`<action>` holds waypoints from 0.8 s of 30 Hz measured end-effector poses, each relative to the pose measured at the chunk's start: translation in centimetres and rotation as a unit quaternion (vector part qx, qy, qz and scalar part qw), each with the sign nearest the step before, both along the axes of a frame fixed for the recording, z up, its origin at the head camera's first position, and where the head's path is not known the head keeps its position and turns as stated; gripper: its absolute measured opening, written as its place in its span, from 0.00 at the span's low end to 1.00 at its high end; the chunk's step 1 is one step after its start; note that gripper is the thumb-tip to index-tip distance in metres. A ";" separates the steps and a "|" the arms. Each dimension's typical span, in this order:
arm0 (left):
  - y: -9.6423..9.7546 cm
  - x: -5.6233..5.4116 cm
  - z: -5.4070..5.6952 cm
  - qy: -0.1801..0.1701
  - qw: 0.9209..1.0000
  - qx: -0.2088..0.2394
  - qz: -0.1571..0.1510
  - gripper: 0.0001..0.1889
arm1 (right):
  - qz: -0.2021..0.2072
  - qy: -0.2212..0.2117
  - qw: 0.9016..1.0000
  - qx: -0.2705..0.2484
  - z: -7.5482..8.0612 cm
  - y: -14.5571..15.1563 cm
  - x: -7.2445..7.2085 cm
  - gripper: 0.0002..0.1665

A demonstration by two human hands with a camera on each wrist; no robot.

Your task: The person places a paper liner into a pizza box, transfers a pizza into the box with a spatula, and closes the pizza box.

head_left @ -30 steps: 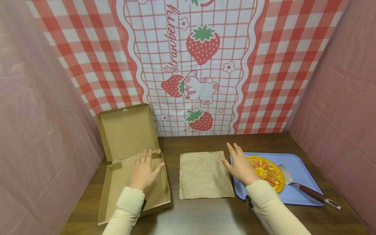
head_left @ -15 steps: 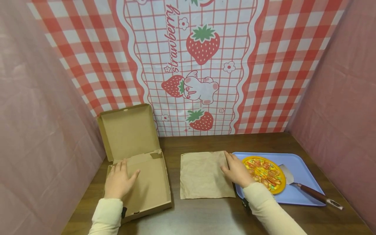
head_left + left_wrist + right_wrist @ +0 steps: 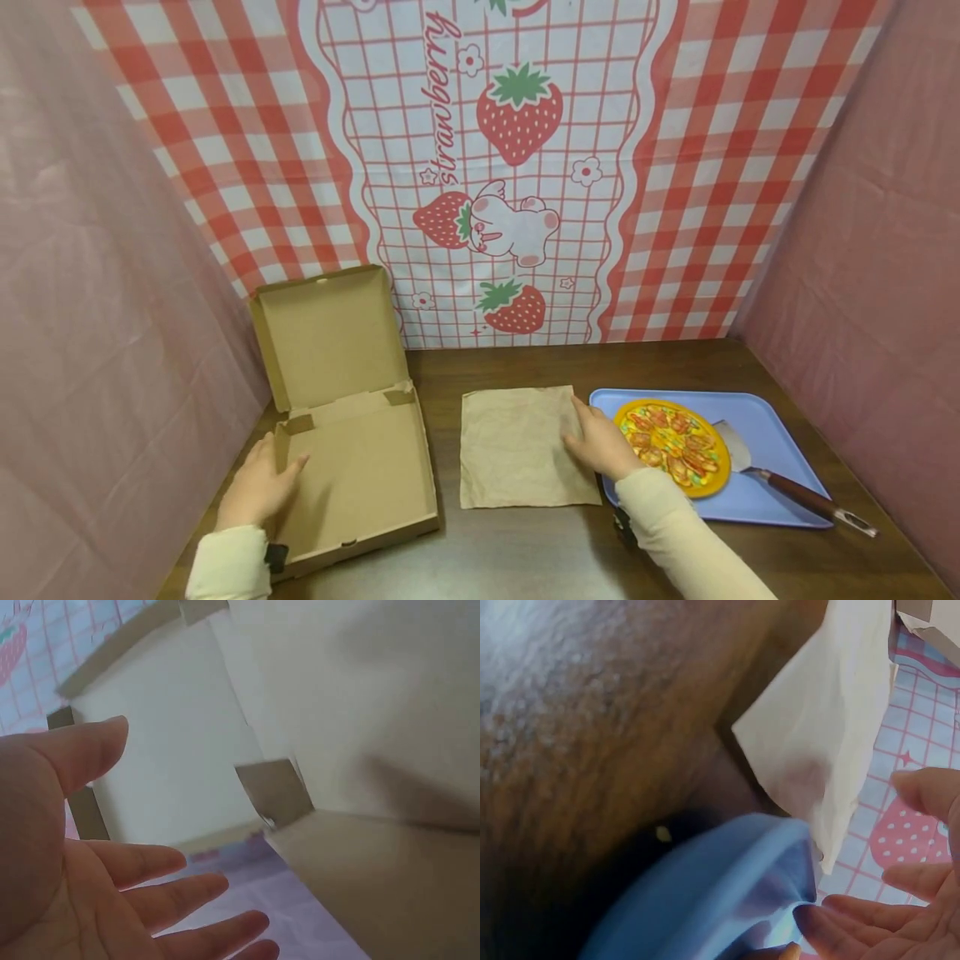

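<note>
My left hand is beside the left wall of an open cardboard pizza box, fingers spread and nothing in them. In the left wrist view its thumb and fingers stand apart near the box's corner flap. At the right edge of a flat brown paper sheet, my right hand has its fingers extended and thumb apart. It overlaps the left rim of a blue tray in the head view. On the tray lie a toy pizza and a pizza server.
The box lid leans upright at the back against a strawberry-print cloth. Pink curtains close in both sides of the wooden table. The pizza server's handle juts past the tray's right edge.
My left hand has moved from over the box down and left to its left wall. My right hand has shifted slightly left and lower, toward the paper's right edge.
</note>
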State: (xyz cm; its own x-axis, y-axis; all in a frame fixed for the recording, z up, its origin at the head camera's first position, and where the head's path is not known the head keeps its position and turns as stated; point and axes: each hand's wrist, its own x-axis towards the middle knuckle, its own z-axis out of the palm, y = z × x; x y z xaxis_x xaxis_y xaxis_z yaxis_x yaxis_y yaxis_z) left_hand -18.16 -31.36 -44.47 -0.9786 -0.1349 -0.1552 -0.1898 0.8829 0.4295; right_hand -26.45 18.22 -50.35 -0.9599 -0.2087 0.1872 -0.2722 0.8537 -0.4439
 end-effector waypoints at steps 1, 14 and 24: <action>-0.3 0.1 0.0 -0.004 1.000 0.009 0.002 0.55 | -0.001 0.000 1.000 0.003 -0.1 0.0 0.0 0.42; -3.5 1.1 -0.6 -0.018 1.000 0.023 0.004 0.42 | -0.003 0.023 0.999 0.040 0.2 -0.7 0.2 0.35; -4.3 1.5 -1.5 0.013 0.998 0.039 -0.039 0.25 | -0.002 0.005 0.999 0.041 0.0 -1.3 -0.4 0.33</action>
State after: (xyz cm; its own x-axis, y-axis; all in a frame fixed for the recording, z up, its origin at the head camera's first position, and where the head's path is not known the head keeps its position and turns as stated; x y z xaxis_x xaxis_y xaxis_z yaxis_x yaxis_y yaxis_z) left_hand -16.63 -35.63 -46.01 -0.9896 -0.0476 -0.1357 -0.1100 0.8585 0.5009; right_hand -26.80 16.94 -50.31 -0.9591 -0.2193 0.1790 -0.2722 0.8881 -0.3703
